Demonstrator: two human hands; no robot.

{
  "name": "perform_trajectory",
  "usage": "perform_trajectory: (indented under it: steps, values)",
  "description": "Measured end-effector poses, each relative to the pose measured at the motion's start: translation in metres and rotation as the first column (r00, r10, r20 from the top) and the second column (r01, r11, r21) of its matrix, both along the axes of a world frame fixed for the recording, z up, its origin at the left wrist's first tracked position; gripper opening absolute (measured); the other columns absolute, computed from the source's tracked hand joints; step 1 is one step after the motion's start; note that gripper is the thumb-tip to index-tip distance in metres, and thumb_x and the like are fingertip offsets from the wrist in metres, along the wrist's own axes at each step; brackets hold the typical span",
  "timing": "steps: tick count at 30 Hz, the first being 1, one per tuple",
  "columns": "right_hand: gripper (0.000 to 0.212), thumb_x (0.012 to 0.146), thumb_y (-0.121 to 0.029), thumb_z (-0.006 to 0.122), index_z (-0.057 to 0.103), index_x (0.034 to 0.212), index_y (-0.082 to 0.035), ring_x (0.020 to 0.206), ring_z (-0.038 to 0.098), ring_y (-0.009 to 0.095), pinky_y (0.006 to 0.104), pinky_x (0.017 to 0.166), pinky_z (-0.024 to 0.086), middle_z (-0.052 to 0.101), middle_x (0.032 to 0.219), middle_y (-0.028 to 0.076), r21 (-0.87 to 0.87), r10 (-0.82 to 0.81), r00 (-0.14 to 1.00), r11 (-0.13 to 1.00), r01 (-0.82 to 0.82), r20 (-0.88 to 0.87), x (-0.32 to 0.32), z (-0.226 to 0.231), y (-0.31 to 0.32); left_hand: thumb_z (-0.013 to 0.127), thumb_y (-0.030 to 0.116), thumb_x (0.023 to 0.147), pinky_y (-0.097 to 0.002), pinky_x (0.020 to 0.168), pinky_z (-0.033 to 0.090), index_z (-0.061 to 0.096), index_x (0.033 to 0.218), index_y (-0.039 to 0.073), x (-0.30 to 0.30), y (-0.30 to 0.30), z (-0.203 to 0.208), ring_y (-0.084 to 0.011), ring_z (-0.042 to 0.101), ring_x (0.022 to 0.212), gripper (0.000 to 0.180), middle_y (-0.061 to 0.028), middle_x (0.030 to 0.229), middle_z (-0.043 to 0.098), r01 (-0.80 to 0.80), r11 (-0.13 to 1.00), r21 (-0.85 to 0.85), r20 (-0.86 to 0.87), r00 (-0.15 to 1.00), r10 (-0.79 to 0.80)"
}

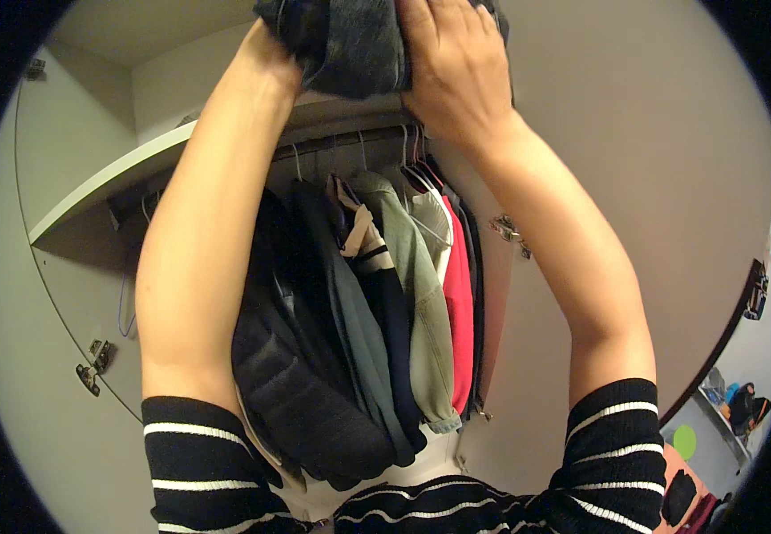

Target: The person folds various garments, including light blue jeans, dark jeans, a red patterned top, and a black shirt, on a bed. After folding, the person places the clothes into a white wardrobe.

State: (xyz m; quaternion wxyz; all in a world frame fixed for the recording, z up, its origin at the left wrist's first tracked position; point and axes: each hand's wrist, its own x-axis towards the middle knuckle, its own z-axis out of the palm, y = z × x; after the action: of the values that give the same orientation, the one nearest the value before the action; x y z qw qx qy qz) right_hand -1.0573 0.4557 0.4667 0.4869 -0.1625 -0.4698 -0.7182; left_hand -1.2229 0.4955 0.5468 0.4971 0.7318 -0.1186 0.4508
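Observation:
At the top of the view, a bundle of dark blue-grey denim (359, 53), seemingly folded, is lifted between my two hands at the height of the wardrobe shelf (109, 187). My right hand (461, 76) grips it from the right, with the thumb side and fingers over its front. My left hand (277, 55) holds its left side; the denim hides those fingers, and only the wrist and heel of the hand show. The top of the bundle is cut off by the frame edge. Both my arms reach up in front of the open wardrobe.
Below the shelf, a rail (341, 138) carries several hung clothes, including a black padded jacket (305, 400), an olive jacket (421, 311) and a red garment (461, 311). Wardrobe doors with metal hinges (93, 367) stand open on both sides. A blue hanger (125, 307) hangs at left.

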Motion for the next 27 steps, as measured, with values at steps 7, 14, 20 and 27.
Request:
perform_trajectory:
  steps: [7,14,20,27]
  values:
    - [0.05,0.082,-0.012,0.05,0.05,0.131,-0.019,0.09,0.057,0.026,0.0353,0.076,0.049,0.055,0.11,0.015,0.261,-0.109,0.964,0.964,0.044,0.242,0.034,0.085,0.058,0.043,0.025,0.095,-0.0336,0.072,0.052,0.059,0.103,0.006,0.006,0.038,0.041,-0.0249,0.063,0.082,0.026,-0.0127,0.091,0.064,-0.299,0.954,-0.023,-0.024,0.954,0.298]
    - [0.048,0.084,-0.01,0.05,0.051,0.129,-0.025,0.096,0.055,0.032,0.0385,0.081,0.048,0.054,0.115,0.014,0.128,-0.311,0.92,0.949,0.288,0.238,0.047,0.195,0.139,0.026,0.053,0.094,-0.0459,0.096,0.041,0.061,0.111,-0.002,-0.029,0.165,0.104,-0.0355,0.057,0.11,0.067,-0.0259,0.114,0.058,-0.79,-0.371,0.489,0.287,-0.256,0.923]
    - [0.066,0.068,0.006,0.06,0.052,0.128,-0.019,0.113,0.052,0.033,0.0403,0.094,0.044,0.054,0.124,0.017,-0.833,-0.255,0.918,0.395,0.386,0.305,0.083,0.189,0.293,0.05,0.052,0.087,-0.0409,0.103,0.035,0.046,0.131,0.003,0.004,0.131,0.042,-0.0354,0.046,0.122,0.066,-0.0228,0.129,0.049,-0.475,-0.191,0.859,0.083,-0.239,0.967]
    - [0.044,0.069,-0.002,0.07,0.064,0.111,-0.011,0.108,0.057,0.032,0.0407,0.088,0.048,0.058,0.115,0.018,-0.678,-0.493,0.818,0.495,0.544,0.296,0.051,0.154,0.258,0.058,0.043,0.085,-0.0399,0.103,0.035,0.043,0.136,0.012,0.014,0.123,0.028,-0.0335,0.043,0.125,0.061,-0.019,0.134,0.046,-0.282,0.076,0.956,-0.155,-0.269,0.951]
